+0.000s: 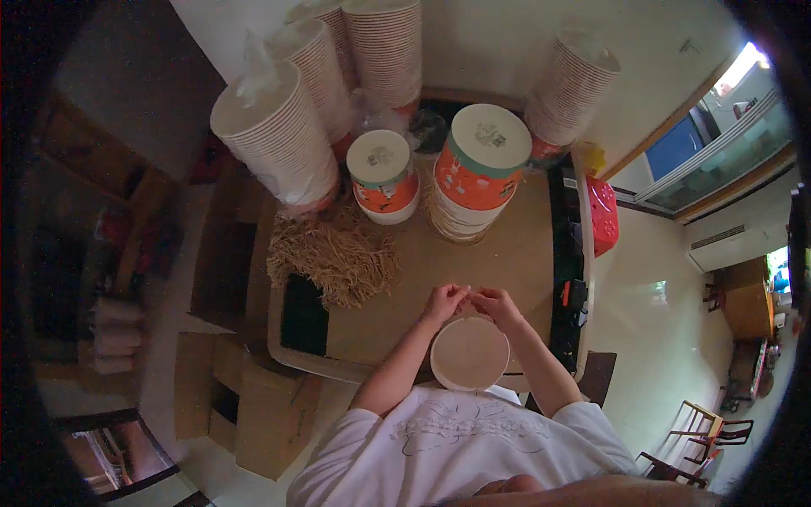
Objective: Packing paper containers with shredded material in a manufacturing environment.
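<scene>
While I look down through the head camera, I see both bare forearms coming up from six o'clock and meeting over a brown tabletop [515, 245]. The left hand [445, 301] and the right hand [496, 304] sit side by side, fingertips nearly touching, fingers pinched narrow; whatever they pinch is too small for me to tell. Just below them, at six o'clock from the hands, a round white paper bowl [470, 353] sits open side up at the near edge of the tabletop, against the person's white shirt [456, 444].

At ten o'clock from the hands lies a loose heap of tan straw-like fibre [338, 252], with a black patch [303, 317] beside it at the tabletop's left edge. At twelve o'clock stand two orange-and-white paper containers with white lids: a smaller one [383, 176] on the left, and a larger one [482, 157] on a stack of bowls. Behind them, tall stacks of nested paper bowls [279, 139] lean against the pale wall. At three o'clock a red plastic basket [603, 215] hangs beyond the tabletop's right edge. Cardboard boxes [253, 397] rest on the floor at eight o'clock.
</scene>
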Demonstrator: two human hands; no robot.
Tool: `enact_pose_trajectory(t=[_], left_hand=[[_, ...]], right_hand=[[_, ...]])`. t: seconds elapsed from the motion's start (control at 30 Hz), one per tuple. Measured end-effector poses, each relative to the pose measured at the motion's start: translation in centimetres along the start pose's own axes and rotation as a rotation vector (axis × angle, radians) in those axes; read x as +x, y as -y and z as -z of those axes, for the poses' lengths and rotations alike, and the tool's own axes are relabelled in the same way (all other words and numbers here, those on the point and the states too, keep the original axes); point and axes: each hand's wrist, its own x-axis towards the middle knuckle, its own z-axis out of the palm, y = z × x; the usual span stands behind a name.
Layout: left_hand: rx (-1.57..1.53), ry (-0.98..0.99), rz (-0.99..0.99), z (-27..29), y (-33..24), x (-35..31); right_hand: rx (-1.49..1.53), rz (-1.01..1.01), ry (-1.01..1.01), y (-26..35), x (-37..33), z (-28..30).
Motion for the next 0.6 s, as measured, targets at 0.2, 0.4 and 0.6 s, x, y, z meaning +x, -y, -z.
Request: enact_pose_trajectory(t=[0.2, 0.4, 0.6], left_hand=[[-0.035, 0.228, 0.113, 0.7, -1.1, -1.3], [-0.108, 0.195, 0.112, 1.0, -1.0, -1.3], [-0.432, 0.172, 0.206, 1.1, -1.7, -1.7]], right_hand=[[0.204, -0.029, 0.042, -1.1, 0.7, 1.4], [0.201, -0.030, 0.074, -0.9, 0.6, 1.3], [0.012, -0.001, 0.191, 0.2, 0.0, 0.9]])
